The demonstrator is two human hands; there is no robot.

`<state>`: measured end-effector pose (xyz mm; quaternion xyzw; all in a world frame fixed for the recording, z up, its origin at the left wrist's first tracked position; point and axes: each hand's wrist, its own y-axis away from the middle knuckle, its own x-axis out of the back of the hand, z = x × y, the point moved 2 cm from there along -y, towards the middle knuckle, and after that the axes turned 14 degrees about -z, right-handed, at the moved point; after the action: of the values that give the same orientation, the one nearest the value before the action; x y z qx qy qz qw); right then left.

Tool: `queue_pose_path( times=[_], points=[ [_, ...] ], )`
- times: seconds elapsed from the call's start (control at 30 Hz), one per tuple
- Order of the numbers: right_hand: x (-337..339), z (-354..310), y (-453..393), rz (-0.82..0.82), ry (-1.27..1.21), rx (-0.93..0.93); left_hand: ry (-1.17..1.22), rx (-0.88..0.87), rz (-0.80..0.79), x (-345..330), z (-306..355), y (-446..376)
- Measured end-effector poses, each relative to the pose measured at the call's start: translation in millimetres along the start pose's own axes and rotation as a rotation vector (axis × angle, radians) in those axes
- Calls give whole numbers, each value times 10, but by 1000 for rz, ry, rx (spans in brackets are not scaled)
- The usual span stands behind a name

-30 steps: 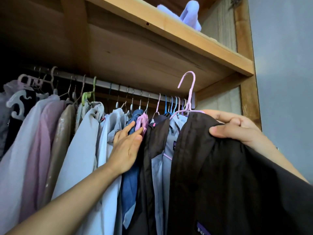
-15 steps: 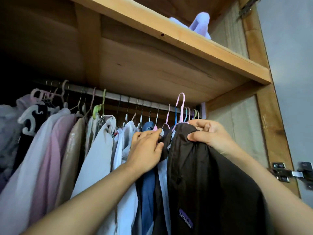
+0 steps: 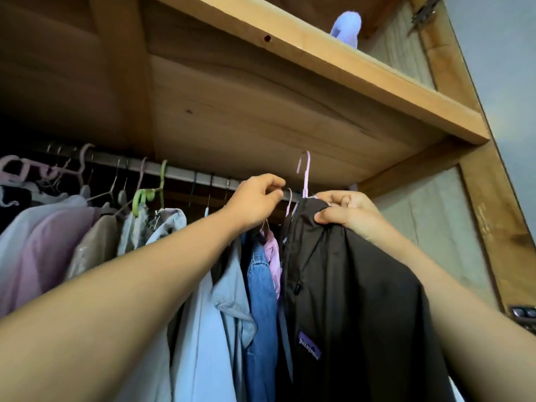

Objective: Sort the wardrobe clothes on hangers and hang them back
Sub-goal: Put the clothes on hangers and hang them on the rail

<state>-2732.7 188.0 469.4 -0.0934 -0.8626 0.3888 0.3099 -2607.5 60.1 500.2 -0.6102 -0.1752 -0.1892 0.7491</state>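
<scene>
The black jacket [image 3: 348,285] hangs on a pink hanger [image 3: 305,175], whose hook is up just below the metal rail [image 3: 185,172]. The right hand [image 3: 345,211] pinches the jacket's collar. The left hand [image 3: 255,198] has its fingers curled around the hook of another hanger [image 3: 288,201] beside it. Other shirts hang to the left.

Left hand [image 3: 255,198] and right hand [image 3: 345,211] raised, fingers curled.
</scene>
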Motion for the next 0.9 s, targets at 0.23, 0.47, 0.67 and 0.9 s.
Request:
queue_pose_path(
  times=[0.23,0.47,0.67,0.9],
  points=[
    [166,444,-465,-30,21,-23,-278,12,-150,-27,-153,-371],
    [239,636,-834,-78,-51,-10,-538,7,-200,-74,-383,-801],
    [275,816,-949,-130,-60,-36,-541,24,-251,-165,-577,-1044],
    [140,1132,-956,-170,33,-159,-592,68,-222,-282,-770,-1122]
  ],
)
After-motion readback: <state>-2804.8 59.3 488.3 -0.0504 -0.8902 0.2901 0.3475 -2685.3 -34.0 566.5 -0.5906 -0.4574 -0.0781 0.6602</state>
